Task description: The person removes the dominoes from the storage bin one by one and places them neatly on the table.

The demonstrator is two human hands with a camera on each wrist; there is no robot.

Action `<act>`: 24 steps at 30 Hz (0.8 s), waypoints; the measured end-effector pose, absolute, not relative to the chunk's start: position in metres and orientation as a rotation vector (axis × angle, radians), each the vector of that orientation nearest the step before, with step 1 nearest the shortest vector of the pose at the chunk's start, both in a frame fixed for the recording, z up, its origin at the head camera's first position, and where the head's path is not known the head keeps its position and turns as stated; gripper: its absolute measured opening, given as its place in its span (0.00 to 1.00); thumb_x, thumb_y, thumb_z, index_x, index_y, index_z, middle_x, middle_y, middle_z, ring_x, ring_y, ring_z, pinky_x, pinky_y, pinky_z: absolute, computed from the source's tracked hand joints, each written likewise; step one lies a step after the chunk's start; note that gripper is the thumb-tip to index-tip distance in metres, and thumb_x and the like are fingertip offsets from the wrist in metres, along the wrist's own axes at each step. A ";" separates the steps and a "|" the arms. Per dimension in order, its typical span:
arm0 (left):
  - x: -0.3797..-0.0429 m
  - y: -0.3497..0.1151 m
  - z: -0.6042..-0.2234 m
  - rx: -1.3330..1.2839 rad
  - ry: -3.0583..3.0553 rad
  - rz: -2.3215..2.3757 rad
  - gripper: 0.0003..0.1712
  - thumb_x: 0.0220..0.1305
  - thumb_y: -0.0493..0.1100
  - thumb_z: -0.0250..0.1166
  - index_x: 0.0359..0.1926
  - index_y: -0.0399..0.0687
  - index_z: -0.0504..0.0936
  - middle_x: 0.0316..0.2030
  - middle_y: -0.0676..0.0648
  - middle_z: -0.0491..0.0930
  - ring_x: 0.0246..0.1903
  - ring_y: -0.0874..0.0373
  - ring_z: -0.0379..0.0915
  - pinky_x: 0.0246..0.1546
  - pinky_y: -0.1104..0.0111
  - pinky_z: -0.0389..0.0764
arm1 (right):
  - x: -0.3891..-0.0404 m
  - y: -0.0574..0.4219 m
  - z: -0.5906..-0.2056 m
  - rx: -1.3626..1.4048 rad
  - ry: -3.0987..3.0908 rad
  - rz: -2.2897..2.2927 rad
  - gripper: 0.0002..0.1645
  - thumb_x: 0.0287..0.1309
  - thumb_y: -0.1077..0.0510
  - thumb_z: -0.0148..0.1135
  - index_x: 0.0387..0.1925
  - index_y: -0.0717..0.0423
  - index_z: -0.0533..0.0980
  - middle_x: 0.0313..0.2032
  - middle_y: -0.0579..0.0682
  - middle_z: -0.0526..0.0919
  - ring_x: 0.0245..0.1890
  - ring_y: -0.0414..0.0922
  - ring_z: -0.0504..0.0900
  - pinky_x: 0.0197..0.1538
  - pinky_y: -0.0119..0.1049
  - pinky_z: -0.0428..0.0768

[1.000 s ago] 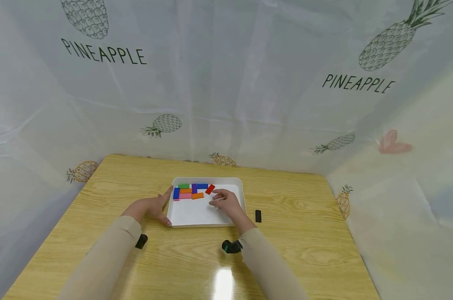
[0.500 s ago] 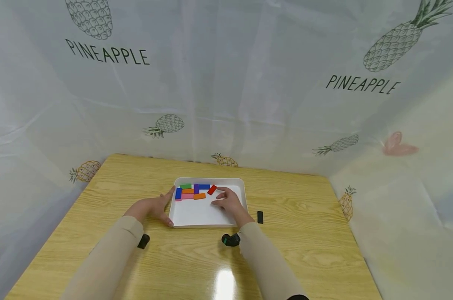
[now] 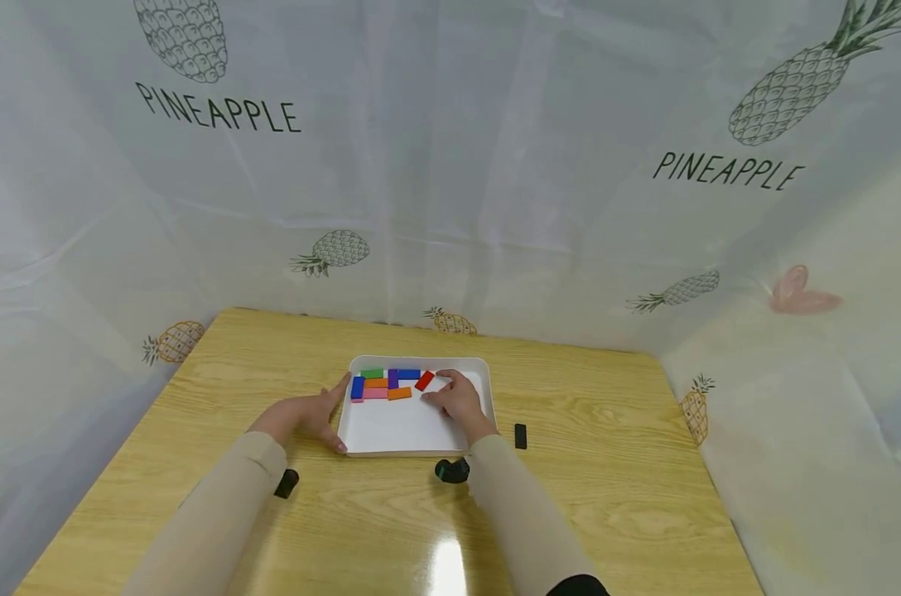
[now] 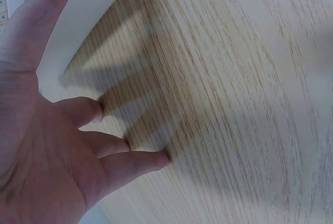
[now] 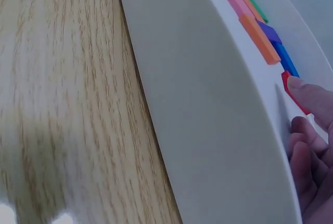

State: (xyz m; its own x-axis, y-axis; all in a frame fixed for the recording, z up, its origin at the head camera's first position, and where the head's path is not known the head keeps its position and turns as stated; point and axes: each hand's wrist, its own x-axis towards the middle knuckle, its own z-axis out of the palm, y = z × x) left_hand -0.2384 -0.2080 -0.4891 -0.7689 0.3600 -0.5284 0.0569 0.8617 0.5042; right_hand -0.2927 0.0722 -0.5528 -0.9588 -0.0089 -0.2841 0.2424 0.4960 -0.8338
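A white rectangular tray (image 3: 391, 432) stands on the table. My left hand (image 3: 312, 415) lies along its left side, thumb at the front corner and a finger reaching toward the rear. In the left wrist view, several fingertips (image 4: 164, 159) are beside the tray, at the wood. Over the tray's right half is my right hand (image 3: 460, 399), thumb and forefinger apart, next to a slanted red block (image 3: 424, 381). In the right wrist view a fingertip (image 5: 295, 82) overlaps the red block (image 5: 287, 81); whether it touches is unclear. The remaining fingers there are curled and hold nothing.
Several coloured blocks lie grouped in the tray's rear left: green (image 3: 372, 374), purple (image 3: 393, 378), blue (image 3: 409, 375), pink (image 3: 376, 393) and orange (image 3: 400, 394). A small black piece (image 3: 521, 436) lies on the table right of the tray. A printed curtain (image 3: 450, 165) hangs behind.
My right forefinger has shifted slightly right of the red block, while the thumb stays just below it. Left hand, tray and blocks hold their arrangement; the head view has drifted a little.
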 end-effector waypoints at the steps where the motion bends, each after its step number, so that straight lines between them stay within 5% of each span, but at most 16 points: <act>1: -0.238 -0.208 -0.489 0.306 2.393 0.621 0.78 0.45 0.56 0.79 0.75 0.40 0.27 0.69 0.19 0.38 0.69 0.25 0.37 0.65 0.37 0.45 | -0.293 0.071 -0.553 0.204 2.507 -1.433 0.38 0.48 0.52 0.78 0.61 0.51 0.74 0.23 0.50 0.76 0.14 0.43 0.71 0.23 0.33 0.74; 13: -0.241 -0.207 -0.489 0.328 2.401 0.599 0.79 0.45 0.57 0.79 0.75 0.39 0.27 0.70 0.21 0.40 0.69 0.26 0.37 0.65 0.38 0.47 | -0.292 0.063 -0.557 0.134 2.777 -1.128 0.37 0.47 0.46 0.77 0.58 0.50 0.74 0.30 0.47 0.78 0.30 0.45 0.75 0.37 0.39 0.75; 24: -0.238 -0.206 -0.486 0.308 2.400 0.596 0.78 0.45 0.56 0.79 0.75 0.38 0.27 0.70 0.20 0.39 0.69 0.24 0.37 0.65 0.37 0.46 | -0.291 0.055 -0.557 0.151 2.861 -0.968 0.35 0.49 0.42 0.75 0.56 0.50 0.74 0.29 0.45 0.81 0.30 0.46 0.76 0.45 0.43 0.77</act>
State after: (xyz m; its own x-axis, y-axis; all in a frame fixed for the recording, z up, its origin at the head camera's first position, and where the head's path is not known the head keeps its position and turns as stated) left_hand -0.2382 -0.2060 -0.4857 -0.7687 0.3588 -0.5295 0.0693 0.8697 0.4886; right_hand -0.2913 0.0546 -0.5566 -0.9882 0.0565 -0.1427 0.1315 0.7908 -0.5978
